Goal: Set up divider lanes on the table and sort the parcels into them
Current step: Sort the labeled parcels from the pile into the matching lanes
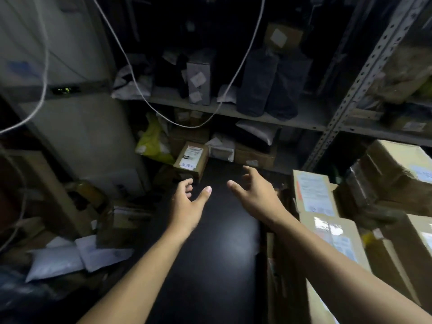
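Small cardboard parcel (191, 159) with a white label lies on the dark floor (217, 242), just beyond the left hand (188, 202) and right hand (254, 195), both with fingers spread, holding nothing.

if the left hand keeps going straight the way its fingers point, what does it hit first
Most likely the small cardboard box with the white label, just beyond the left hand, whose fingers point at its near corner. Depth is unclear; nothing shows between them.
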Motion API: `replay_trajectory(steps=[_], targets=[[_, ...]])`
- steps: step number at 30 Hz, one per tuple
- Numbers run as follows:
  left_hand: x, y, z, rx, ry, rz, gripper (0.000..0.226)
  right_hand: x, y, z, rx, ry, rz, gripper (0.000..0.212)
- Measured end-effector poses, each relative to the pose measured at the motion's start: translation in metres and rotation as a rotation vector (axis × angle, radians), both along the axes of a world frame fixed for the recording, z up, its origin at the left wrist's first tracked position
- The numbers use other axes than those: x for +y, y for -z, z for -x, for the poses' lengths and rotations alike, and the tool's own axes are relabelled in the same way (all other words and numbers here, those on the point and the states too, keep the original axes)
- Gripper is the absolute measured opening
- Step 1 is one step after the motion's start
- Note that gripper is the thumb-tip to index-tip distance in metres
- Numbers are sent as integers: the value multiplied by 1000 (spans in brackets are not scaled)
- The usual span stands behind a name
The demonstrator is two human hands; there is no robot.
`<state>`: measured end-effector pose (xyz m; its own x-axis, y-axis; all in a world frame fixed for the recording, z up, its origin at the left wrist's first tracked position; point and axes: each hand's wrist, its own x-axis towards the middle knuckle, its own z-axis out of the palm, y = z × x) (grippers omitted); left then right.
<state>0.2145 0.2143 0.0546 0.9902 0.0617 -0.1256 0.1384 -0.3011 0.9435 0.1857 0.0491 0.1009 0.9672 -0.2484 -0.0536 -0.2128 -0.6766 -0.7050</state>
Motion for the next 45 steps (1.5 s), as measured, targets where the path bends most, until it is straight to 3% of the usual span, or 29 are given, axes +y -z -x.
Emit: replay_trajectory(steps=[12,22,30,34,45], targets=[[49,85,-187,141,-81,-82,58,38,110,-194,280,27,-170,74],[45,171,-295,268,-41,-184,65,44,204,-291,419,98,-250,70],[31,203,-324,304,2,-147,71,48,228,-314,425,177,-373,61],[26,206,-320,284,47,-71,45,51,233,-312,427,146,-437,47],[44,188,-270,270,-13,11,34,55,202,-268,373,119,-507,39]])
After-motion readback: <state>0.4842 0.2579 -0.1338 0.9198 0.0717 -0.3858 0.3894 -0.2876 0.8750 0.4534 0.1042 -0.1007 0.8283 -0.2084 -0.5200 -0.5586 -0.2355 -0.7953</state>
